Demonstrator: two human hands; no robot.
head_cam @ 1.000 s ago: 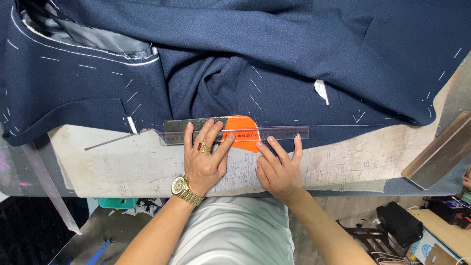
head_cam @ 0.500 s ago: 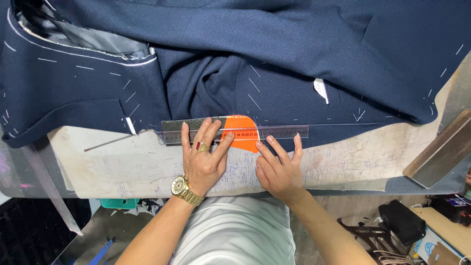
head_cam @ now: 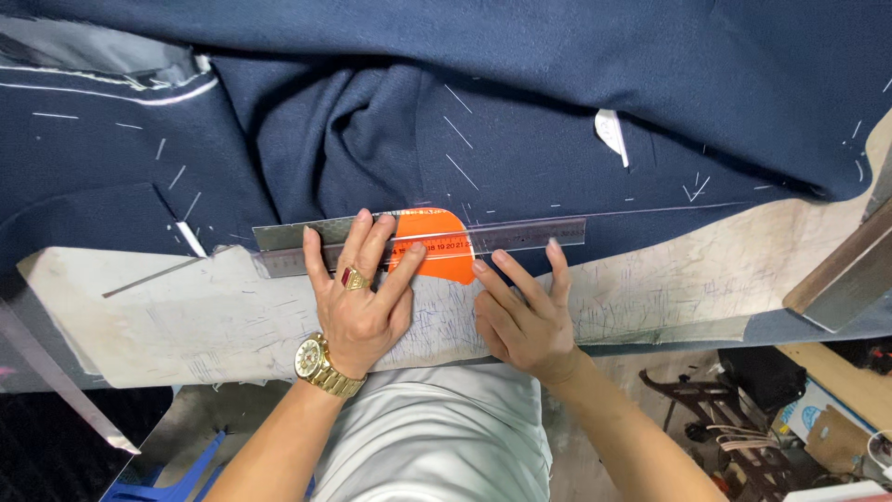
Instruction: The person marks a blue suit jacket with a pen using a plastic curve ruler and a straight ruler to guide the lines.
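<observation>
Both hands lay flat and spread: left hand (head_cam: 358,302) pinning the clear ruler (head_cam: 418,244) and orange chalk (head_cam: 437,244), right hand (head_cam: 525,311) beside; basted navy cloth (head_cam: 557,84) apparently uncut

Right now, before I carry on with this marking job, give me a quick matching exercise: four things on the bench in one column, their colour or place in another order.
Column one:
1. clear ruler
2. curved plastic piece
3. wristwatch
4. jacket cloth

Column two:
A. gold, on the left wrist
B. navy, with white basting stitches
C. orange, lying under the ruler
D. see-through, pressed flat by the left hand, with the right hand just below its edge

Pairs: 1-D, 2-C, 3-A, 4-B
</observation>
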